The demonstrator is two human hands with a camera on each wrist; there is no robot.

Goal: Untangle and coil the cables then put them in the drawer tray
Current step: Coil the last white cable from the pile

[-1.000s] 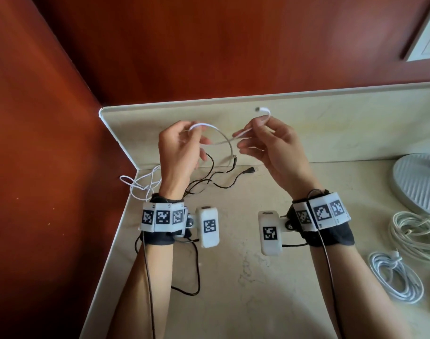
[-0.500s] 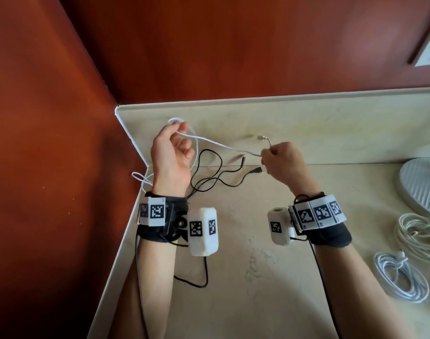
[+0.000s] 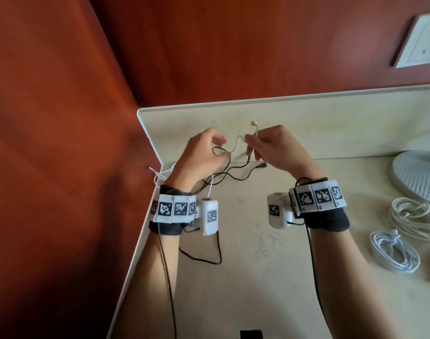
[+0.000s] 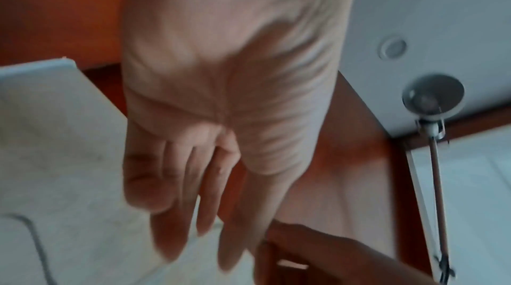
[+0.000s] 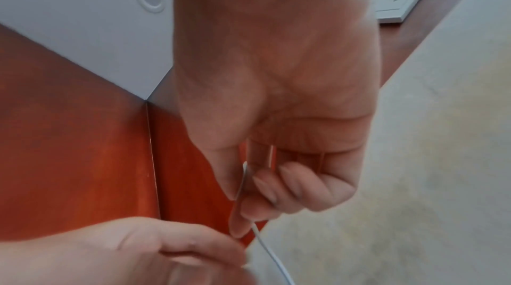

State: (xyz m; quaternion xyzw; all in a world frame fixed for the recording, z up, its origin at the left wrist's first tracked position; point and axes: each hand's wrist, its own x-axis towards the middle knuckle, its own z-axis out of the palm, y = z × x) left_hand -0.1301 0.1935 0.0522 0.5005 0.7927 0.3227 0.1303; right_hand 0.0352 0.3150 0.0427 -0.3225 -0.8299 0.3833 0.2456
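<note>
Red-brown wood walls meet in a corner, cream marble tabletop (image 3: 270, 277) below — wall socket (image 3: 419, 40) upper right. Right hand (image 3: 277, 149) fingers (image 5: 265, 180) pinch the white cable (image 3: 238, 143); left hand (image 3: 201, 155) fingers pinch it just beside. Black cable (image 3: 233, 171) lies under both hands; two coiled white cables (image 3: 395, 250) well right.

Soft daylight, with motion blur in every view.

The bench (image 3: 258, 277) is lit evenly from the right, and faint arm shadows are cast on it. The left hand (image 3: 199, 155) is smeared by movement. Both wrist views are soft and out of focus; straight edges are bent toward the picture borders.
</note>
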